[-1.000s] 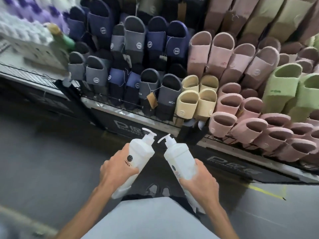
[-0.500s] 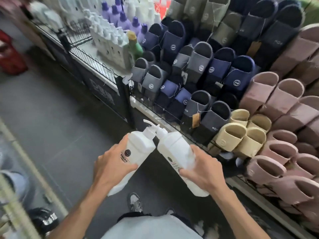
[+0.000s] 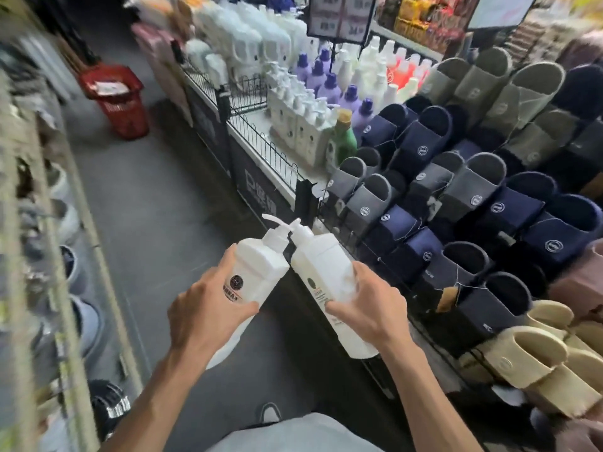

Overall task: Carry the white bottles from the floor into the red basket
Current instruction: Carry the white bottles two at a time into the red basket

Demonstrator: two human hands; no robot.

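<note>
**Item 1:** white plastic pump bottle with a dark round emblem, held round its body by the left hand, fingers curled tight on it.

**Item 2:** white plastic pump bottle with a small dark mark, gripped the same way by the right hand. We hold both tilted inward, with the pump heads close together. Whether they touch we cannot tell.

**Progress, as we judge it:** both bottles are off the floor and being carried, and neither is in the basket. The walk and the drop are left to do.

**Destination:** red plastic shopping basket, standing on the grey aisle floor, well apart from us, ahead and to the left. Something pale lies inside, too blurred to name.

**Surroundings:** on our right, a black wire-fenced display shelf carries rows of white pump bottles, purple-capped bottles and one green bottle, then navy and grey slippers. A blurred rack flanks the left. The aisle is narrow, and the shelf edge is what we must skirt.
</note>
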